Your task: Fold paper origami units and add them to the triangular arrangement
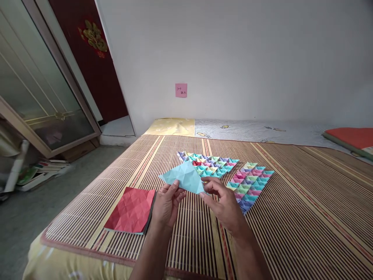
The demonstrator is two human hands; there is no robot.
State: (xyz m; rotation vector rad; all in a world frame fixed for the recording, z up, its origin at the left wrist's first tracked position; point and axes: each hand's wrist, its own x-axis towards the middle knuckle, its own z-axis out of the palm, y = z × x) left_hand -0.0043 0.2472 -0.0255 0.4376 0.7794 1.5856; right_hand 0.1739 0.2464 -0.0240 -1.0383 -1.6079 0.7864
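Observation:
A light-blue sheet of origami paper (185,175), creased and folded into a rough triangle, is held up above the mat. My left hand (169,200) pinches its lower left edge, thumb on top. At the sheet's right corner, the thumb and fingers of my right hand (221,200) close on the paper. To the left of my hands lies a stack of creased square paper with a red sheet (130,210) on top. Beyond the hands sits a sheet of many-coloured folded paper triangles (215,165), partly hidden by the blue paper. A second such piece (250,184) lies to the right.
A striped bamboo mat (291,217) covers the bed. Behind it is a white wall with a pink note (181,90). A red-orange folded cloth (352,138) lies at far right. Books (43,173) are on the floor at left, near a glass-panelled door (43,85).

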